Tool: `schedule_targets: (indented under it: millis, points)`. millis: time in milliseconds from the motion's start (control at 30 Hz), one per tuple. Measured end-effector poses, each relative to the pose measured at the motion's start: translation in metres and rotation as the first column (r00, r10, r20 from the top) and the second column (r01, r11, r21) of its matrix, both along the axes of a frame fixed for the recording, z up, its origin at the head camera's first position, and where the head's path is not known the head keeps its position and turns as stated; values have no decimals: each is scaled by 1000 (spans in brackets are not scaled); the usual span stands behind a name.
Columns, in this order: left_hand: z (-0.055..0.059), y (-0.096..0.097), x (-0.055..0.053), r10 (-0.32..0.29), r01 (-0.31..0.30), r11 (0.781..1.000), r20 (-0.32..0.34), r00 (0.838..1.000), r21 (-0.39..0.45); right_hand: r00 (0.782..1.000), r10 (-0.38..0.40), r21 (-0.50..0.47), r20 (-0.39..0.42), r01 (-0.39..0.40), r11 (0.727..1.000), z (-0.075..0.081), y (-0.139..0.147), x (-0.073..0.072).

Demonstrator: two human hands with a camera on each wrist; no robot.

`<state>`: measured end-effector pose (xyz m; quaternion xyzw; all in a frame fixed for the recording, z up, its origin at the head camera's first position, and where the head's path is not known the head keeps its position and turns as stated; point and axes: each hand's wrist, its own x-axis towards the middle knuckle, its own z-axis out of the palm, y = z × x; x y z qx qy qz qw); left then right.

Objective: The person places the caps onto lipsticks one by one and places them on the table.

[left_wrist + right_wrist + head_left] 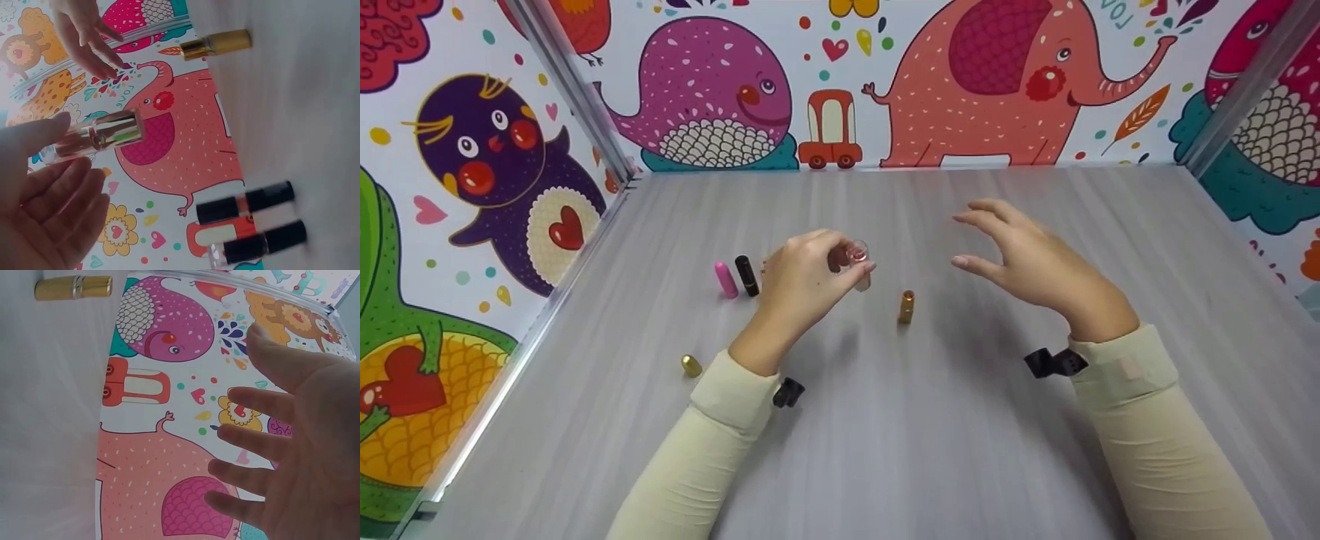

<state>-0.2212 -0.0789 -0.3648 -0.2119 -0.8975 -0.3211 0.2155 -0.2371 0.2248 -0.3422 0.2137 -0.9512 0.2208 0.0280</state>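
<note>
My left hand (810,274) pinches a lipstick tube (98,136) between thumb and fingers, above the table; it has a clear outer part and a shiny rose-gold section. Spread and holding nothing, my right hand (1027,266) hovers over the table to the right. Between the two hands a gold lipstick tube (907,307) stands upright on the table. It also shows at the top left of the right wrist view.
Left of my left hand stand a pink lipstick tube (726,280) and a black lipstick tube (747,275). Nearer me is a small gold cap (691,365). Walls with printed animals border the grey table (930,465) at the back and sides.
</note>
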Motion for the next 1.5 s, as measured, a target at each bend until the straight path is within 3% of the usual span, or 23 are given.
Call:
schedule_targets:
  millis: [133,233,433,600,900,1167,1500]
  points:
    - [3,9,-14,-1,2,1000,82,997,-2,1000,2,9,27,-2,1000,-4,-2,-2]
    - [6,13,-27,36,-32,999,159,987,-24,1000,11,7,25,-11,1000,-6,-4,-3]
    - [7,20,-46,125,-83,983,262,957,-165,1000,6,-1,24,-6,1000,-4,-1,-2]
    - [-5,23,-55,118,-49,968,274,954,-246,1000,4,6,22,-4,1000,-2,0,-1]
    - [-20,24,-66,111,-16,949,283,953,-316,999,8,11,52,-8,1000,0,5,-3]
    - [-26,23,-70,134,-32,927,252,958,-374,992,-54,47,111,49,998,-6,20,-12]
    - [-27,20,-70,169,-51,909,254,952,-414,983,-81,76,167,69,995,-20,23,-22]
